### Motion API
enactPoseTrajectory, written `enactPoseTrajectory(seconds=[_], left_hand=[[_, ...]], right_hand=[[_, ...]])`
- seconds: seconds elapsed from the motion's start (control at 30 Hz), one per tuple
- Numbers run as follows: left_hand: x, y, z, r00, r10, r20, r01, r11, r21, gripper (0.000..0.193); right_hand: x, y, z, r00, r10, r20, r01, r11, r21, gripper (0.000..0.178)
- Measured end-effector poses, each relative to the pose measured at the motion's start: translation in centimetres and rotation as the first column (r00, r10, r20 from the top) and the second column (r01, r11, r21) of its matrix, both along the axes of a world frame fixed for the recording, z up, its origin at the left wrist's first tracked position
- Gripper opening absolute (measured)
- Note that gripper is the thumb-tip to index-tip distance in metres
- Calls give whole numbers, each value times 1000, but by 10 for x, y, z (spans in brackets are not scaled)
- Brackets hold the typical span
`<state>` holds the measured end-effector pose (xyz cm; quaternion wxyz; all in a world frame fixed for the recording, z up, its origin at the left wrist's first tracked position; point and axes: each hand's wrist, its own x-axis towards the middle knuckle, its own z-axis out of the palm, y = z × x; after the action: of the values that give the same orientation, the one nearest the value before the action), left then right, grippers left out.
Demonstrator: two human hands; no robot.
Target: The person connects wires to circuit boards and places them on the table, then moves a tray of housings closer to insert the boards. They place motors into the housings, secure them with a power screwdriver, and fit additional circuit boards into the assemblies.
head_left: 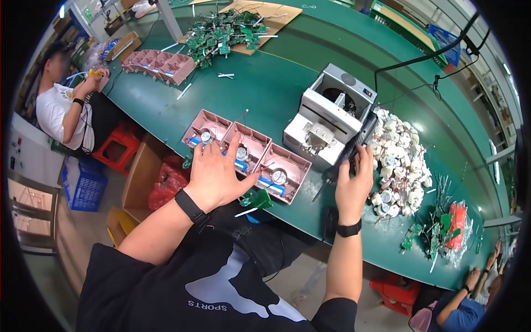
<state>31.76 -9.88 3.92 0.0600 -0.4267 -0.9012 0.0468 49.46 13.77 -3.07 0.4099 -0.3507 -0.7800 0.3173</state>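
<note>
My left hand (213,172), fingers spread, rests over a row of three pink plastic housings (264,143). Each housing holds a blue cylindrical cell (271,186) and a round silver part (279,177) with thin wires. Green circuit boards (258,200) hang at the near edge, by my left thumb. My right hand (355,180) is beside a grey-white box-shaped machine (326,113) with a metal front piece. Its thumb and fingers are apart, close to a black tool (332,175) with a thin pointed tip; whether they touch it is unclear.
A heap of white round parts with wires (395,166) lies right of the machine. Circuit boards (221,34) are piled at the far left, near more pink housings (159,65). A black cable (409,63) hangs above. A person (66,105) works at left; another person's arms (470,282) show at lower right.
</note>
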Motion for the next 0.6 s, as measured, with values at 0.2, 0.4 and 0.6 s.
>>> enactPoseTrajectory(seconds=[0.2, 0.4, 0.6], left_hand=[[5, 15, 9, 990, 108, 90, -103, 993, -51, 109], [0, 23, 11, 965, 160, 207, -144, 986, -90, 117], [-22, 5, 1, 980, 111, 163, -111, 994, -9, 119]], right_hand=[[10, -11, 12, 985, -35, -167, 49, 995, 83, 26], [13, -13, 17, 967, 1, -255, -6, 1000, -20, 17], [11, -10, 7, 950, -24, -310, 15, 999, -34, 13]])
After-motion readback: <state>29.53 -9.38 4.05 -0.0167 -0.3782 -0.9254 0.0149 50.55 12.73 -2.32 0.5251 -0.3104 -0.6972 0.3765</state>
